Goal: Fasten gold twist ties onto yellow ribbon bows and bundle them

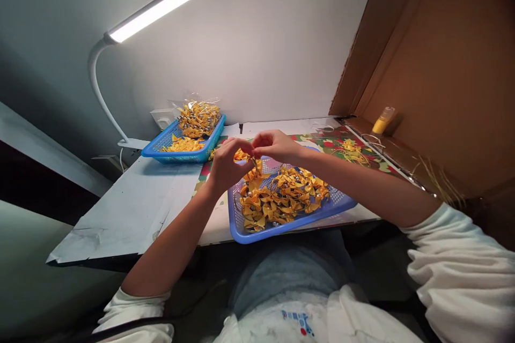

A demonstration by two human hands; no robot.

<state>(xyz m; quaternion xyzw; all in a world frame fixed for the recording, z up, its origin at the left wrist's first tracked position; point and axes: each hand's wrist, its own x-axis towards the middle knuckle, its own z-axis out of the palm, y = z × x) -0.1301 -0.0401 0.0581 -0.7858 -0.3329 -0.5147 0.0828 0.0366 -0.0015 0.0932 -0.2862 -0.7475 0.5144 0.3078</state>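
Observation:
Both hands meet above the back left part of a purple-blue basket [261, 237]. My left hand [229, 163] is closed, its thumb and fingers curled round a small yellow ribbon piece [252, 170] with a thin cord. The fingertips of my right hand [276, 146] are pinched together at the top of that piece, touching my left fingertips; what exactly they grip is too small to make out. Below, the basket holds a heap of yellow ribbon pieces [287, 195] with small silvery bells.
At the back left, a blue basket [177, 157] holds yellow pieces and a clear bag of belled ones [199, 118]. A lamp [96, 80] arches above. Yellow cords [352, 151] lie on a patterned sheet at right, near a small yellow-filled bottle [382, 121] and a cardboard wall [442, 64].

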